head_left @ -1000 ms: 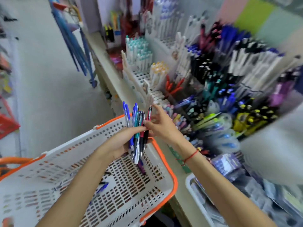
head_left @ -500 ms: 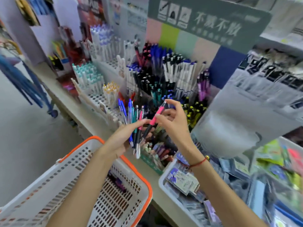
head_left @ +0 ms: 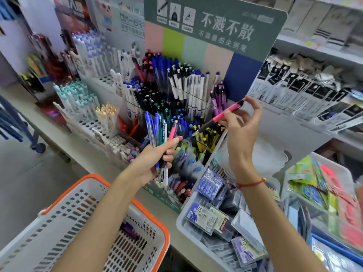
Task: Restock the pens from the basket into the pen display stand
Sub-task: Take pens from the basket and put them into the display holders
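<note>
My left hand (head_left: 152, 160) grips a bunch of pens (head_left: 159, 132), blue, teal and pink, held upright in front of the pen display stand (head_left: 176, 91). My right hand (head_left: 241, 126) pinches a single pink and black pen (head_left: 218, 117), tilted with its tip down-left, over the stand's right side near the yellow and purple pens. The white basket with an orange rim (head_left: 110, 185) sits at the lower left; a purple pen (head_left: 129, 229) lies inside it.
A grey bin of boxed refills (head_left: 181, 218) stands on the counter below my right arm. White pen racks (head_left: 88, 107) fill the left of the counter. Shelves of packaged goods (head_left: 314, 91) rise on the right, and a green sign (head_left: 216, 26) tops the stand.
My right hand pulled the pink pen out of the bunch and carried it up and right over the stand. The view swung from the basket to the display.
</note>
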A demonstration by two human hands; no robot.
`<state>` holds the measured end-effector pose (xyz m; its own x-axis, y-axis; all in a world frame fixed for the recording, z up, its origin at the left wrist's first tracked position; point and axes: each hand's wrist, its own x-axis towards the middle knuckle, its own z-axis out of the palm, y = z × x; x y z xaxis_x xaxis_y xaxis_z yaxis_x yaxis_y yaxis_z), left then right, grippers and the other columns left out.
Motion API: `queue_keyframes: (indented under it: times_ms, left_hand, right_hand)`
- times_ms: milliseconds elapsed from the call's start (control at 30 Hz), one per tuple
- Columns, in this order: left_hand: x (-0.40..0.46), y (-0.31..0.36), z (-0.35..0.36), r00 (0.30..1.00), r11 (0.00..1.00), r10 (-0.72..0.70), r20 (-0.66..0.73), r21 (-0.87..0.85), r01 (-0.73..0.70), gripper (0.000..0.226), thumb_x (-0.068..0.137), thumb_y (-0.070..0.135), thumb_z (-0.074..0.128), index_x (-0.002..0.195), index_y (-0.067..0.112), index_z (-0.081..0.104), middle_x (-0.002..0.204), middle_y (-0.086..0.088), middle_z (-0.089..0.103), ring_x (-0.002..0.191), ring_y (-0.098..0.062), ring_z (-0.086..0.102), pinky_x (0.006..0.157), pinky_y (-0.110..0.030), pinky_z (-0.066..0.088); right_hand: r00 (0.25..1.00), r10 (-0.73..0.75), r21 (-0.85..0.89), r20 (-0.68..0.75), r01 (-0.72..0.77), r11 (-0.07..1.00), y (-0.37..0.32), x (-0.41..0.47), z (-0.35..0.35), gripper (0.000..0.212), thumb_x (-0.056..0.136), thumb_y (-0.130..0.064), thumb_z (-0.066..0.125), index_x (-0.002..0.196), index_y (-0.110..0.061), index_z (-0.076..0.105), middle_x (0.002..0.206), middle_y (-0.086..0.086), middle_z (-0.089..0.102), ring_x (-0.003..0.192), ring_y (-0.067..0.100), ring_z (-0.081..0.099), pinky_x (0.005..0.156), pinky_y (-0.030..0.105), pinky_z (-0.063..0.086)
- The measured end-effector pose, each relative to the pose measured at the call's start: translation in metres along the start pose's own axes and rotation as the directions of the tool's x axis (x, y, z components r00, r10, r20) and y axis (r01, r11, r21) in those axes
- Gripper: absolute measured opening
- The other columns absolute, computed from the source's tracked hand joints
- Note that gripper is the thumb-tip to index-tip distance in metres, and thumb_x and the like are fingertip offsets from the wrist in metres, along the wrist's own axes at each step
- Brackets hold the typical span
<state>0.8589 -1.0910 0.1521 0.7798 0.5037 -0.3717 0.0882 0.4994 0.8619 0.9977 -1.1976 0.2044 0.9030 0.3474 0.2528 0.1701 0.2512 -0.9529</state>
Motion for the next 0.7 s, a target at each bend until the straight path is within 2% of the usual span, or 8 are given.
queue_keyframes:
  times_ms: [100, 167, 267, 333, 433, 500, 567, 700]
  left_hand:
    - [0.006, 0.005, -0.004, 0.993, 0.996, 0.038, -0.114, -0.073, -0.046, 0.023, 0.091, 0.028, 0.064, 0.108, 0.012, 0.067, 0.056, 0.009, 0.041, 0.045, -0.004, 0.036, 0.044, -0.017, 0.038]
    - [0.005, 0.012, -0.007, 0.988, 0.991, 0.053, -0.143, -0.114, -0.069, 0.019, 0.091, 0.026, 0.065, 0.103, 0.012, 0.067, 0.059, 0.008, 0.049, 0.045, -0.004, 0.039, 0.043, -0.016, 0.039]
    - [0.003, 0.024, -0.018, 0.982, 0.991, 0.087, -0.169, -0.081, -0.102, 0.022, 0.092, 0.031, 0.063, 0.104, 0.014, 0.071, 0.065, 0.006, 0.059, 0.050, -0.004, 0.049, 0.047, -0.018, 0.045]
    - [0.003, 0.031, -0.027, 0.972, 0.989, 0.114, -0.204, -0.067, -0.130, 0.022, 0.093, 0.033, 0.063, 0.103, 0.017, 0.073, 0.064, 0.007, 0.058, 0.050, -0.004, 0.048, 0.047, -0.018, 0.045]
    - [0.003, 0.041, -0.040, 0.955, 0.979, 0.140, -0.263, -0.106, -0.172, 0.021, 0.093, 0.031, 0.062, 0.104, 0.015, 0.071, 0.058, 0.009, 0.046, 0.043, -0.002, 0.038, 0.041, -0.015, 0.036]
    - [0.006, 0.046, -0.045, 0.941, 0.978, 0.147, -0.304, -0.096, -0.183, 0.021, 0.094, 0.030, 0.062, 0.105, 0.013, 0.067, 0.054, 0.011, 0.043, 0.041, -0.002, 0.034, 0.039, -0.015, 0.031]
    - [0.011, 0.050, -0.050, 0.938, 0.976, 0.139, -0.319, -0.115, -0.183, 0.015, 0.095, 0.028, 0.060, 0.098, 0.013, 0.062, 0.053, 0.010, 0.044, 0.041, -0.003, 0.032, 0.038, -0.016, 0.030]
    - [0.024, 0.056, -0.059, 0.939, 0.963, 0.134, -0.317, -0.181, -0.198, 0.012, 0.097, 0.020, 0.053, 0.087, 0.015, 0.053, 0.056, 0.008, 0.045, 0.043, -0.004, 0.033, 0.039, -0.016, 0.029]
  right_hand:
    - [0.991, 0.022, -0.035, 0.132, -0.017, 0.999, 0.008, -0.009, 0.016, 0.043, 0.089, 0.007, 0.056, 0.124, -0.015, 0.045, 0.091, 0.009, 0.060, 0.076, 0.014, 0.065, 0.075, 0.029, 0.057]
    - [0.983, 0.046, -0.069, 0.179, -0.034, 0.997, 0.015, -0.015, 0.027, 0.044, 0.088, 0.005, 0.059, 0.125, -0.016, 0.047, 0.091, 0.011, 0.062, 0.076, 0.017, 0.064, 0.074, 0.031, 0.058]
    - [0.972, 0.056, -0.075, 0.228, -0.040, 0.996, 0.016, -0.019, 0.047, 0.044, 0.088, 0.001, 0.060, 0.126, -0.017, 0.047, 0.092, 0.011, 0.064, 0.080, 0.024, 0.065, 0.072, 0.030, 0.057]
    - [0.973, 0.036, -0.048, 0.228, -0.026, 0.999, 0.012, -0.013, 0.060, 0.042, 0.088, 0.001, 0.060, 0.123, -0.017, 0.046, 0.092, 0.007, 0.063, 0.085, 0.026, 0.067, 0.074, 0.030, 0.057]
    - [0.986, -0.020, -0.004, 0.163, 0.021, 1.000, 0.008, 0.003, 0.084, 0.035, 0.089, 0.000, 0.059, 0.116, -0.017, 0.046, 0.091, 0.004, 0.062, 0.086, 0.024, 0.068, 0.077, 0.034, 0.058]
    - [0.990, -0.099, -0.004, 0.102, 0.100, 0.995, 0.009, 0.014, 0.100, 0.031, 0.089, -0.004, 0.058, 0.115, -0.015, 0.045, 0.093, 0.006, 0.061, 0.087, 0.022, 0.067, 0.078, 0.038, 0.057]
    - [0.976, -0.210, -0.041, 0.055, 0.212, 0.976, 0.012, 0.024, 0.119, 0.029, 0.091, -0.004, 0.057, 0.117, -0.010, 0.044, 0.087, 0.000, 0.059, 0.076, 0.007, 0.063, 0.073, 0.029, 0.055]
    - [0.905, -0.414, -0.105, 0.097, 0.423, 0.900, 0.021, 0.041, 0.149, 0.023, 0.096, -0.005, 0.051, 0.116, -0.008, 0.040, 0.075, -0.007, 0.061, 0.065, 0.005, 0.062, 0.062, 0.024, 0.050]
